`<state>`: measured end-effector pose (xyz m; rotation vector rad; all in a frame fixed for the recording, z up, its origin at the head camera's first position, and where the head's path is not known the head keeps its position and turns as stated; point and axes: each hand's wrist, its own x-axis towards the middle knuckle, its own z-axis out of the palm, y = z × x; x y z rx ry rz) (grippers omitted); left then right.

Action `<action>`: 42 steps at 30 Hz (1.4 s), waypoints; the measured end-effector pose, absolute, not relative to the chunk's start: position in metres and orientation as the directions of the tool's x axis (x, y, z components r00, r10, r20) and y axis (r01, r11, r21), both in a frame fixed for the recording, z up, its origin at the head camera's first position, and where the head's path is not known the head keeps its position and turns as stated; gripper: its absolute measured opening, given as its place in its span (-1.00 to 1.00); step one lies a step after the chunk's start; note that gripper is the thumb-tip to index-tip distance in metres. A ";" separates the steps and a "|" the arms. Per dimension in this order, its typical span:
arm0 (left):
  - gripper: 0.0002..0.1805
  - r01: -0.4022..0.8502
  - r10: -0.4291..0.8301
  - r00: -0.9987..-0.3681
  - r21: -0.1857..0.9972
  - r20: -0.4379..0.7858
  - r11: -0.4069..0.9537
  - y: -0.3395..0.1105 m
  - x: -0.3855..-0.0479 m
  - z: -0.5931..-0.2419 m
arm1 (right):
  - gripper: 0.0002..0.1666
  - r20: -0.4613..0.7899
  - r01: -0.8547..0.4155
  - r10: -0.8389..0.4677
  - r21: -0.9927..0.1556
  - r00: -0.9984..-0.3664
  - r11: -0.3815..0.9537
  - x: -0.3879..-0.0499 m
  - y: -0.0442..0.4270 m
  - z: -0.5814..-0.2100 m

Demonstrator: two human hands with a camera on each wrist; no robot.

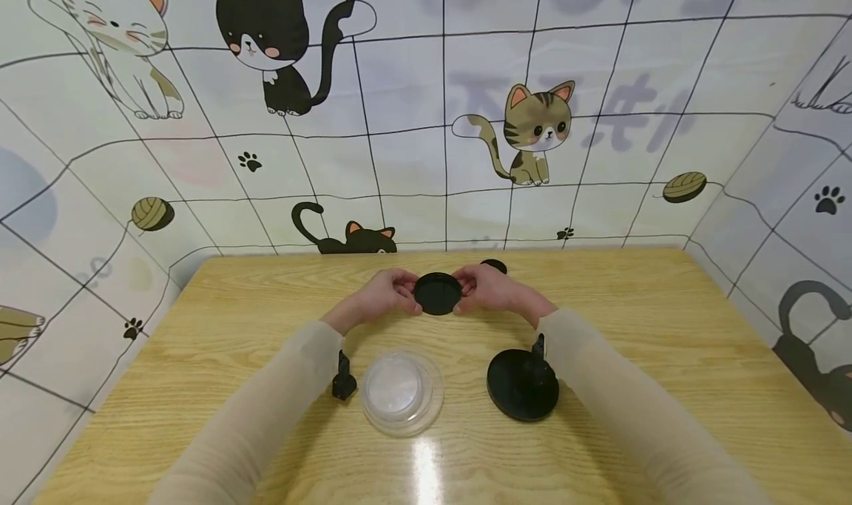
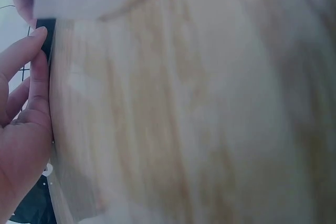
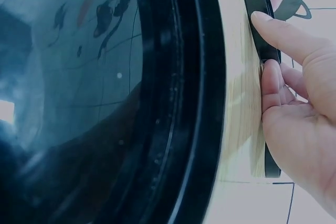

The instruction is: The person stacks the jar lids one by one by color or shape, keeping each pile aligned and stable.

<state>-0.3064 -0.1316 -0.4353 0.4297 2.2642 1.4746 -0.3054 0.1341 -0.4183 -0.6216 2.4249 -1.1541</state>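
At the far middle of the table, a round black lid [image 1: 437, 293] is held between both hands. My left hand [image 1: 386, 294] pinches its left edge with thumb and fingers; in the left wrist view only a dark sliver of the lid [image 2: 48, 38] shows. On the opposite edge, my right hand [image 1: 492, 289] grips the lid, thumb on one face and fingers curled near the rim, as the right wrist view shows. Nearer me, between the forearms, stand a clear plastic container [image 1: 394, 387] and a larger black round lid [image 1: 515, 394].
Behind the right hand lies a small black round piece [image 1: 494, 266], partly hidden. Dark wrist devices hang from both sleeves, the left one [image 1: 344, 383] close beside the clear container. A cat-printed cloth [image 1: 413, 157] rises behind the wooden table [image 1: 266, 290].
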 end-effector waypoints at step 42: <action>-0.32 0.085 0.426 -0.904 0.966 -0.027 0.244 -0.098 -0.234 -0.385 | -0.19 -0.036 -0.209 -0.545 -0.900 -0.838 0.381 -0.244 0.183 -0.369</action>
